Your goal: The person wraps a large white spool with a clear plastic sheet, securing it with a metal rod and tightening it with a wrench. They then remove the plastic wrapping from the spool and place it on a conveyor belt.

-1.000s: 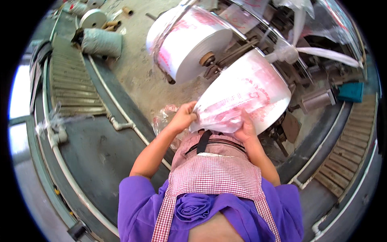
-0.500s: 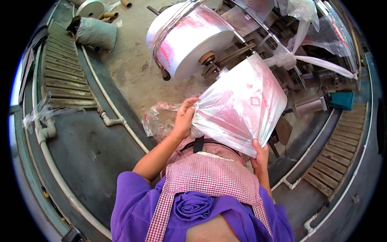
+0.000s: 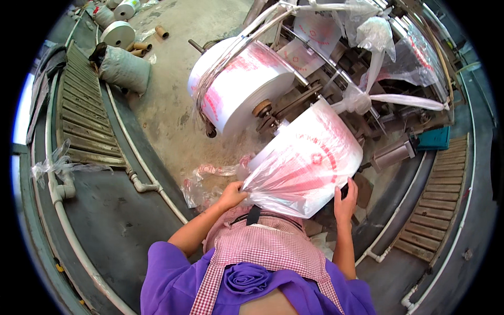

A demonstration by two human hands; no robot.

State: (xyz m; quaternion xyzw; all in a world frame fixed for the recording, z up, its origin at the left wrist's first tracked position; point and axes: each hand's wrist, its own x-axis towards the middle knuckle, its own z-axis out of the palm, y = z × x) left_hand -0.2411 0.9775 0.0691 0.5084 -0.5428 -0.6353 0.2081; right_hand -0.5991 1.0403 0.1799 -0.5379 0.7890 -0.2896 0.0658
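Note:
I hold up a stack of clear plastic bags with red print (image 3: 307, 163) in front of my checked apron. My left hand (image 3: 232, 195) pinches the gathered lower left corner of the stack. My right hand (image 3: 345, 201) grips its lower right edge. The stack fans upward toward the machine. Behind it sits a large roll of the same red-printed film (image 3: 241, 86) on a metal shaft.
A bag-making machine (image 3: 378, 68) with film webs and knotted plastic fills the upper right. Crumpled plastic scrap (image 3: 202, 184) lies on the concrete floor. A grey sack (image 3: 123, 68), smaller rolls (image 3: 118, 32) and cardboard cores lie at upper left. White pipes and slatted grates run along both sides.
The stack has been raised and spread upright. My right hand slid from beneath it out to its right edge, while my left hand kept hold of the left corner.

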